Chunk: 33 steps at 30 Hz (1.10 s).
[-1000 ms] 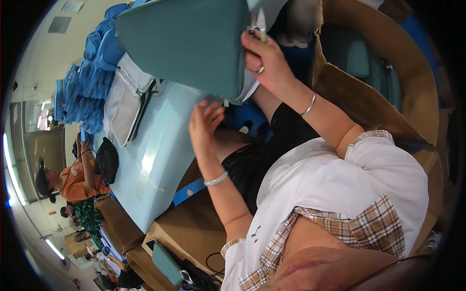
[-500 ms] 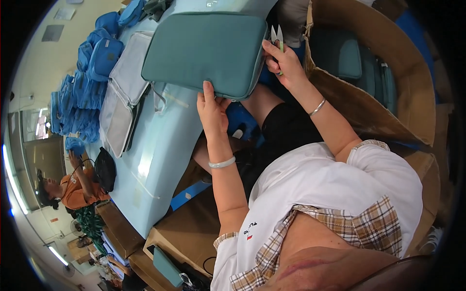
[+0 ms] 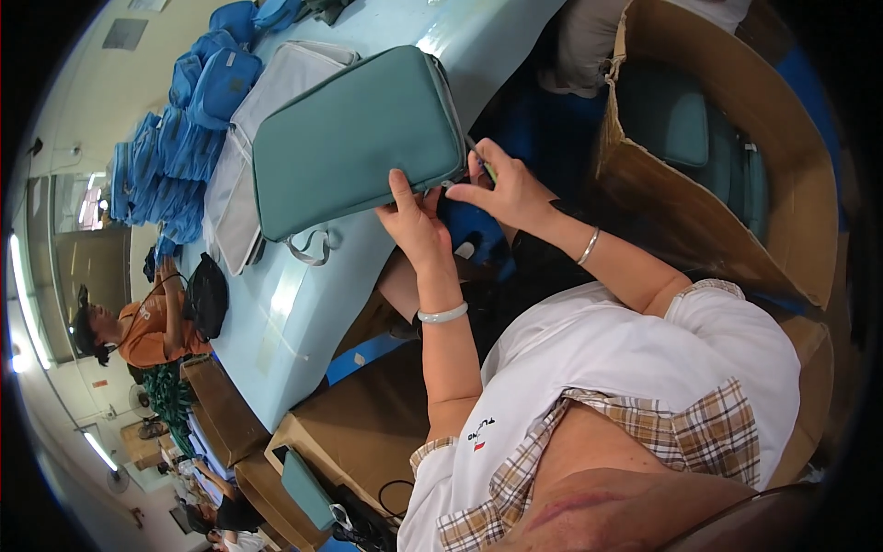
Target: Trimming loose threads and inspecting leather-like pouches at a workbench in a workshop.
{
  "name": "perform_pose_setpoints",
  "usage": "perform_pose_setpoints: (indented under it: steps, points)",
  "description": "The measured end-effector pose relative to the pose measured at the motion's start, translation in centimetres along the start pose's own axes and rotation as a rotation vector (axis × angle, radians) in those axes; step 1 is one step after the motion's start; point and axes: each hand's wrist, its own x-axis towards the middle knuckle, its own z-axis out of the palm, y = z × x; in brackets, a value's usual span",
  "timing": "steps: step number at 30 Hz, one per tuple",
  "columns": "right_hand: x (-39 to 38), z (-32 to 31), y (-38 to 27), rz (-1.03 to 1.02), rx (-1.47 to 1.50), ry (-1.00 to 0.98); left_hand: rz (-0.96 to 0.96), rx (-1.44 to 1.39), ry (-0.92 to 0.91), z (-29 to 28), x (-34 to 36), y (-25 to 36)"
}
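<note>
A flat teal zip case [image 3: 359, 138] with rounded corners is held up over the table, tilted. Along its near edge my left hand [image 3: 418, 225] grips it, thumb on top and fingers underneath. At the case's near right corner is my right hand [image 3: 510, 191], curled around small thread snips [image 3: 487, 164]. The blades point toward the case's zipped side and are partly hidden by the fingers. Whether they touch the case I cannot tell. A grey strap loop [image 3: 310, 250] hangs below the case's near left edge.
Grey-white cases [image 3: 241, 156] and piled blue bags [image 3: 175, 175] lie along the pale blue table [image 3: 276, 331]. At right stands an open cardboard box [image 3: 727, 207] holding teal cases [image 3: 676, 120]. A person in orange [image 3: 152, 327] sits at the table's far left, beside a black bag [image 3: 206, 296].
The case has tilted and shifted left and slightly down. My right hand left the case's upper right side and brought the snips down to its near right corner.
</note>
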Motion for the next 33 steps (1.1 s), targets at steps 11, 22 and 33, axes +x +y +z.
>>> perform_pose_setpoints:
  steps: [11,22,33]
  points:
    - [0.5,0.0,1.4,-0.175,-0.151,0.06,-0.043,-0.04,-0.054,-0.2,0.7,-0.7]
    - [3.4,-3.3,1.1,-0.376,-0.383,0.113,-0.037,0.052,-0.174,-2.4,0.6,1.2]
    - [7.5,-3.4,2.1,-0.26,-0.218,0.254,-0.068,-0.254,0.048,-7.7,0.1,6.0]
